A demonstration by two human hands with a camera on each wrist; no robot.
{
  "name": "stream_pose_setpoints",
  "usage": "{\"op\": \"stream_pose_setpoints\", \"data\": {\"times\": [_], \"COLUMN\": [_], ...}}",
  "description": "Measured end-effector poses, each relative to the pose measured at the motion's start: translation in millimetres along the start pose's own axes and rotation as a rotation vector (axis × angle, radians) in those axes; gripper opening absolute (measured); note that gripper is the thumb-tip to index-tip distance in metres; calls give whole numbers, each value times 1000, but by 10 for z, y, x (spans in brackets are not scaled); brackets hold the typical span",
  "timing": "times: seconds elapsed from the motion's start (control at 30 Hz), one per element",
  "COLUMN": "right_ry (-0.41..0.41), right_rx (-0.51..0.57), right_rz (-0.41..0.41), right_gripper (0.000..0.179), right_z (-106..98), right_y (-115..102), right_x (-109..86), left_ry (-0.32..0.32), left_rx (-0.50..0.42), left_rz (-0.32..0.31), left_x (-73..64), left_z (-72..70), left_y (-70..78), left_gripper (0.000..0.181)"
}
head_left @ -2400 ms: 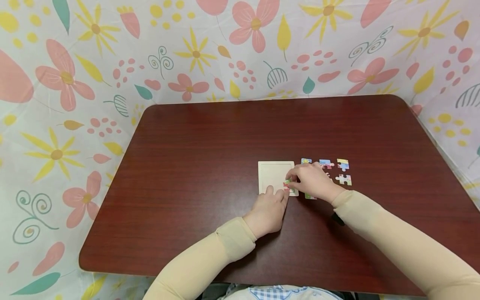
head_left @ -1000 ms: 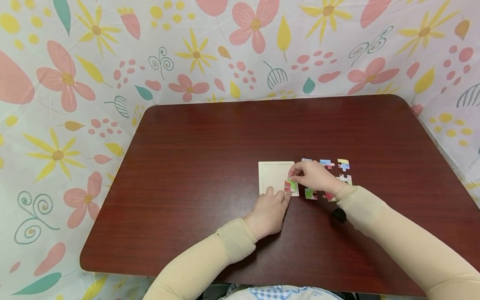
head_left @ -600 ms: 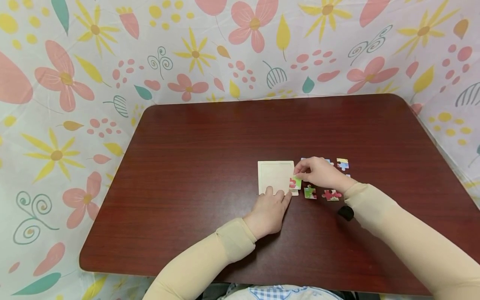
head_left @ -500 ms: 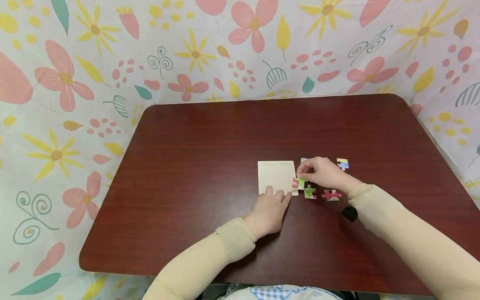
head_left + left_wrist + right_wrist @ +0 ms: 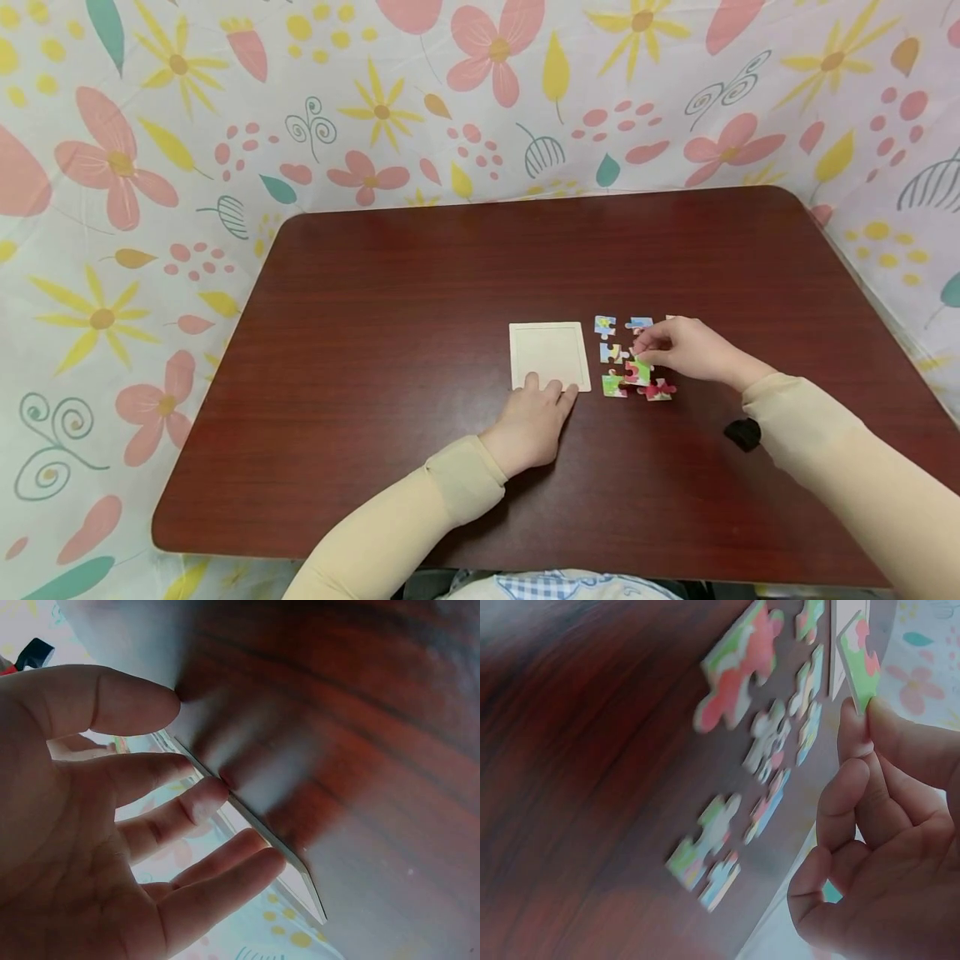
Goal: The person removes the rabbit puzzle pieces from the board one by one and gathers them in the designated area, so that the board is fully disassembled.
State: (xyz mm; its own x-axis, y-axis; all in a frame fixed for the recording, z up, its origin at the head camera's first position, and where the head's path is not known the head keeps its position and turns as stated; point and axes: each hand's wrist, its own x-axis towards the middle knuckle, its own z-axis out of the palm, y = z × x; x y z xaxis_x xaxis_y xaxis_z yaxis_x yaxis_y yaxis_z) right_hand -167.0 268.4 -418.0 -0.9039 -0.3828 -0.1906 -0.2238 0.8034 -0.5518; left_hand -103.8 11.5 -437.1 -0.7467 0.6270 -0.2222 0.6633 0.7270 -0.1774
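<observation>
A square cream puzzle tray (image 5: 547,350) lies on the table with no pieces in it. My left hand (image 5: 528,427) rests with spread fingertips on its near edge; in the left wrist view the fingers reach to the tray's rim (image 5: 259,825). My right hand (image 5: 693,354) pinches a green and red jigsaw piece (image 5: 862,664) between thumb and index finger, raised above the other pieces. Beneath it lie a red piece (image 5: 658,391), a green piece (image 5: 613,385) and a blue piece (image 5: 604,326). The right hand partly hides the pieces farther right.
The dark brown table (image 5: 360,375) extends around the tray on all sides. Several loose jigsaw pieces lie right of the tray, one of them white and green (image 5: 701,836). A floral cloth (image 5: 247,125) hangs behind the table. A black object (image 5: 742,433) sits at the right wrist.
My right hand lifts the green and red piece out of the tray's lower right corner and carries it rightward over the loose pieces. The left hand stays at the tray edge.
</observation>
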Motion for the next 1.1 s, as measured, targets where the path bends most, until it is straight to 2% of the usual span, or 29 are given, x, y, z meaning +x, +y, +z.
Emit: {"op": "stream_pose_setpoints", "data": {"times": [0.4, 0.6, 0.9, 1.1], "right_ry": [-7, -7, 17, 48], "right_rx": [-1, 1, -56, -127], "right_rz": [77, 82, 88, 129], "right_gripper": [12, 12, 6, 5], "right_z": [-87, -88, -104, -50], "right_y": [274, 371, 452, 484], "right_x": [-261, -346, -419, -446], "left_ry": [4, 20, 42, 50], "left_rx": [-19, -19, -19, -10], "left_rz": [15, 17, 17, 36], "left_x": [-5, -1, -18, -9], "left_z": [-10, 5, 33, 47], "left_y": [4, 0, -17, -8], "left_gripper": [62, 63, 62, 62]}}
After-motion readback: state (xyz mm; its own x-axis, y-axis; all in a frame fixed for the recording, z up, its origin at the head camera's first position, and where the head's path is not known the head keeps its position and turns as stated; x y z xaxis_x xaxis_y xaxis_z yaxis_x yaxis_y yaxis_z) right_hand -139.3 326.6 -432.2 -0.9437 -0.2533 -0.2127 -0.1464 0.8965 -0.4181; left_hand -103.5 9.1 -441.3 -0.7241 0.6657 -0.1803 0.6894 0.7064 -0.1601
